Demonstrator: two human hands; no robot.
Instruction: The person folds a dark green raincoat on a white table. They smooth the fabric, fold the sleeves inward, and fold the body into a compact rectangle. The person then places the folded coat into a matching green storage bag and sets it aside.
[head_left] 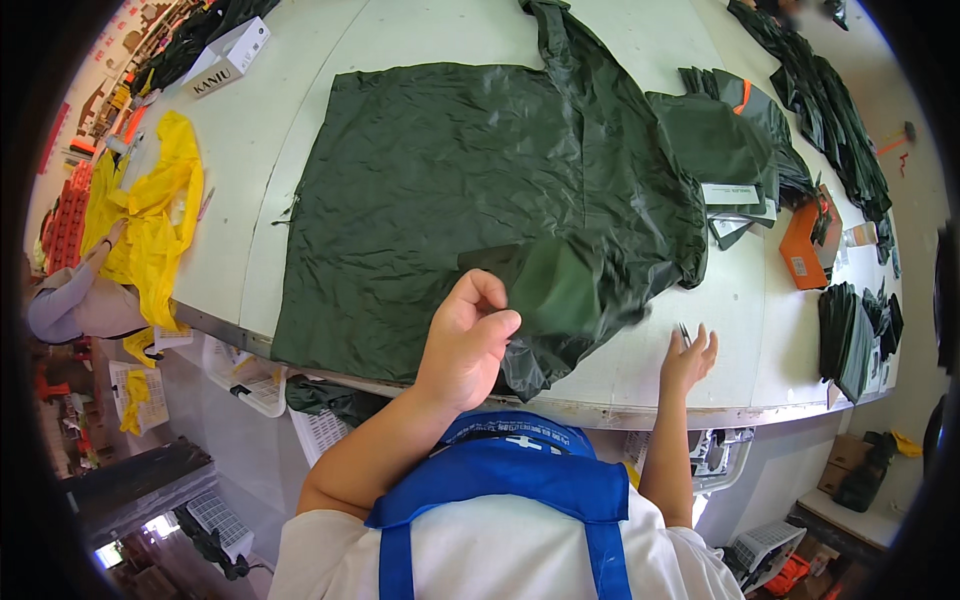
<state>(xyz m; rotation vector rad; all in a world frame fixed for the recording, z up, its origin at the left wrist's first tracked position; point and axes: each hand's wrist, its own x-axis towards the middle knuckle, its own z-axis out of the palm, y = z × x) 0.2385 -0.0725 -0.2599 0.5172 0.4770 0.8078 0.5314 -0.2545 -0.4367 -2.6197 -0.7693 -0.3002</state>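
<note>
The left hand [465,340] holds a closed grip on the dark green garment [450,200] spread over the white table [690,330], while the right hand [688,358] rests open beside it.

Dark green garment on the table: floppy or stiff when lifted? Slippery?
Likely floppy: the green garment lies flat with fine wrinkles and folds over where the left hand pinches it. Probably light and thin. Its slight sheen suggests it slides easily on the table.
</note>
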